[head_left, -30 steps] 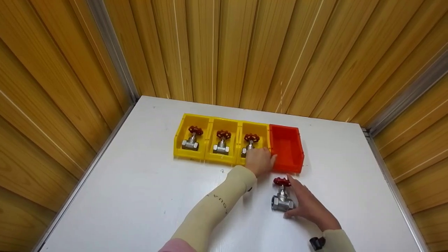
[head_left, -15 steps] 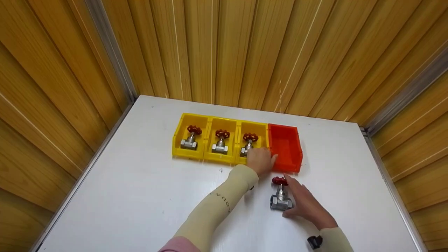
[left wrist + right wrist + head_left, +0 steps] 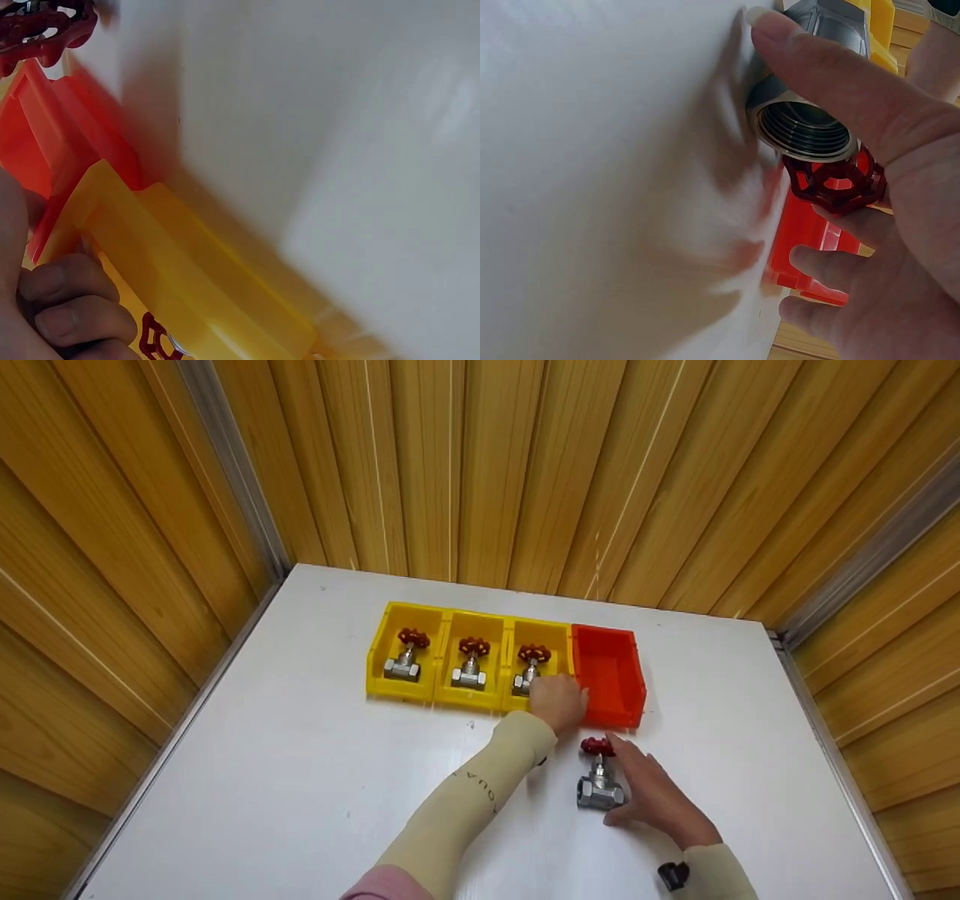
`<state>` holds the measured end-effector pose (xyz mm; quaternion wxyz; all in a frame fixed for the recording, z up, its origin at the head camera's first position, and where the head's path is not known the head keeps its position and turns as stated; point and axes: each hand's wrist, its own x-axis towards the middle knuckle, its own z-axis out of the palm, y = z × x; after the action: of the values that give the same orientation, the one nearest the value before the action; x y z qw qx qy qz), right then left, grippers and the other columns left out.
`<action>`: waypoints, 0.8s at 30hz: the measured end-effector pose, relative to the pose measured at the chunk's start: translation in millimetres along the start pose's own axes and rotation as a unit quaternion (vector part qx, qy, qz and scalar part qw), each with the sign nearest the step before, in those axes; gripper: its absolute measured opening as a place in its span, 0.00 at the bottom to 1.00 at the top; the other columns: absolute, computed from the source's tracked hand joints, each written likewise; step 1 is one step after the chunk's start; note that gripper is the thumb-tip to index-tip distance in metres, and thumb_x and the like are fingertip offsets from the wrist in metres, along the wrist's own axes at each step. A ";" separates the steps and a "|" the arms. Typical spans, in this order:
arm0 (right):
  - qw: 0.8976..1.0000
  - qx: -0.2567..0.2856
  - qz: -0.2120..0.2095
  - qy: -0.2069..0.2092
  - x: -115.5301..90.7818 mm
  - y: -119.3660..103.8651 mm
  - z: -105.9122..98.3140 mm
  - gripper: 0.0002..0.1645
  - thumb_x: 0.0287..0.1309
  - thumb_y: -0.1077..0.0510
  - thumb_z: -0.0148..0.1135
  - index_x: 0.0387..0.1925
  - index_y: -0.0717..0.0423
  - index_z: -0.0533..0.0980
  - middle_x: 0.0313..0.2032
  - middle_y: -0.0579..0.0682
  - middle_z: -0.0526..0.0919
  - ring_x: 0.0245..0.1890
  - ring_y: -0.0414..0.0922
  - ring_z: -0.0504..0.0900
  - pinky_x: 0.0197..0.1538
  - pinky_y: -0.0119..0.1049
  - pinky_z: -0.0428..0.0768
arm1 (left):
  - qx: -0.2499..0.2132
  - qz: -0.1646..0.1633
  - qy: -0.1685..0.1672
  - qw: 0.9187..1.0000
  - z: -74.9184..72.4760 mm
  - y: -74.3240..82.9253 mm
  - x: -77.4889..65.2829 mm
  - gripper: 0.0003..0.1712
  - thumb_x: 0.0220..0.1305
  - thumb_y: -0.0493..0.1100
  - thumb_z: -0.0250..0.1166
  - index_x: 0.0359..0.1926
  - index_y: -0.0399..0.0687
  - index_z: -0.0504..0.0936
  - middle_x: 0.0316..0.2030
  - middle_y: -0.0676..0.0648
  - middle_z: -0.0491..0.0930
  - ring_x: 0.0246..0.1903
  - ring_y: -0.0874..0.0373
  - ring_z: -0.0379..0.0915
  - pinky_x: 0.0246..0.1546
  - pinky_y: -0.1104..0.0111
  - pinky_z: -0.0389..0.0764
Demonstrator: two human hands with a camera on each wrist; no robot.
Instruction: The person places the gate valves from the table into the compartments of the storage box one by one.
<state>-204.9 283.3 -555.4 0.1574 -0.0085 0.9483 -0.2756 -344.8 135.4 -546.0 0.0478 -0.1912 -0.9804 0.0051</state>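
Note:
My left hand (image 3: 556, 703) reaches to the front of the third yellow bin (image 3: 559, 634) and the red bin (image 3: 609, 671) beside it. In the left wrist view its fingers (image 3: 71, 300) curl inside the yellow bin, with the thumb on the red side, pinching the adjoining walls. My right hand (image 3: 660, 791) is spread beside a metal gate valve (image 3: 600, 793) with a red handwheel, standing on the white table before the red bin. In the right wrist view the thumb (image 3: 832, 71) passes across the valve's threaded body, while the other fingers extend loosely near the handwheel (image 3: 840, 191).
Similar valves lie in the yellow bins: one at left (image 3: 403, 666), one in the middle (image 3: 469, 675), one at right (image 3: 526, 681). The bins stand in a row on the white table (image 3: 300, 765). Wood-look panels (image 3: 480, 472) wall in the back and sides.

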 end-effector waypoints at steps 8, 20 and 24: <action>1.000 -0.013 -0.015 0.010 -0.6 0.3 -0.3 0.80 0.22 0.52 0.86 0.76 0.41 0.45 0.74 0.52 0.55 0.74 0.56 0.52 0.73 0.59 0.44 | 0.000 -0.002 -0.005 1.000 -2.5 0.1 0.2 0.31 0.71 0.66 0.42 0.22 0.54 0.77 0.19 0.54 0.75 0.18 0.58 0.72 0.17 0.65 0.69; 0.999 -0.020 -0.019 0.033 -0.9 2.4 1.6 0.74 0.23 0.51 0.86 0.74 0.50 0.52 0.72 0.54 0.61 0.72 0.59 0.57 0.71 0.60 0.52 | 0.022 0.000 0.006 1.000 1.1 4.7 1.3 0.28 0.72 0.62 0.45 0.22 0.55 0.78 0.21 0.55 0.78 0.19 0.59 0.75 0.17 0.65 0.71; 0.999 -0.021 -0.026 0.034 -0.7 2.7 1.0 0.74 0.24 0.51 0.86 0.73 0.53 0.52 0.71 0.55 0.62 0.71 0.60 0.58 0.70 0.61 0.54 | 0.027 0.002 0.003 1.000 -0.4 4.6 0.3 0.28 0.72 0.62 0.44 0.23 0.55 0.78 0.21 0.55 0.78 0.19 0.59 0.75 0.18 0.65 0.71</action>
<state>-203.7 285.1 -557.4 0.1175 -0.0267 0.9582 -0.2595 -343.3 139.7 -545.7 0.0554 -0.1917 -0.9794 0.0310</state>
